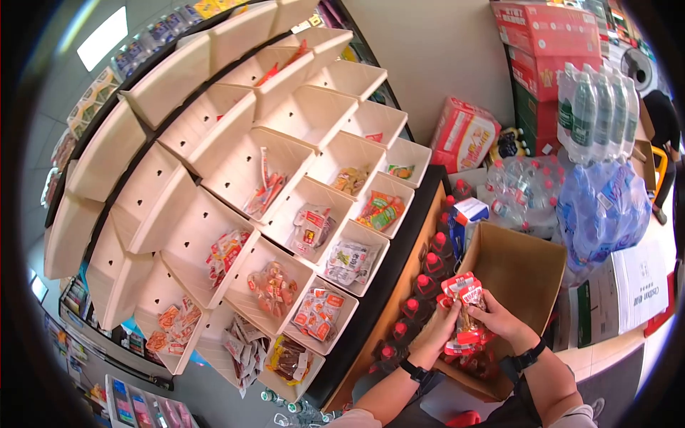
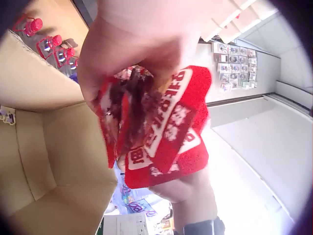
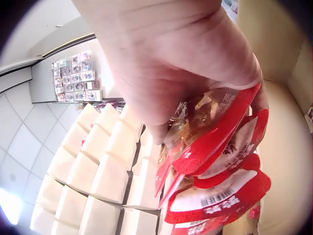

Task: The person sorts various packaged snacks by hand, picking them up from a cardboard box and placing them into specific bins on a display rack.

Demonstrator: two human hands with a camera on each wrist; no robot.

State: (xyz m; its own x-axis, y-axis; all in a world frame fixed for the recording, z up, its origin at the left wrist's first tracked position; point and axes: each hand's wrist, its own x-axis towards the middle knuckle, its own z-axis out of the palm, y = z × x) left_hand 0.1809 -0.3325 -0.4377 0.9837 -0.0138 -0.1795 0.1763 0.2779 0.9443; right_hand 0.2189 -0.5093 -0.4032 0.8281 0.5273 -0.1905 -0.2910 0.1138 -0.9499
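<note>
In the head view, several red snack packets (image 1: 467,291) with white lettering and clear windows are held over the near end of an open cardboard box (image 1: 524,251). My left hand (image 1: 444,324) grips them from the left side. From the right, my right hand (image 1: 501,319) holds the same bunch, thumb across the front. The left wrist view shows the red packets (image 2: 168,142) fanned under my left hand (image 2: 142,44), with dark food behind the clear film. Red packets (image 3: 220,191), one with a barcode, stick out below my right hand (image 3: 186,58) in the right wrist view.
Tilted white bins (image 1: 307,228) with small snack packs fill the rack at left. Red-capped dark bottles (image 1: 412,308) line up left of the box. Water bottle packs (image 1: 596,114), a blue-wrapped pack (image 1: 603,200) and cartons (image 1: 624,289) stand at right.
</note>
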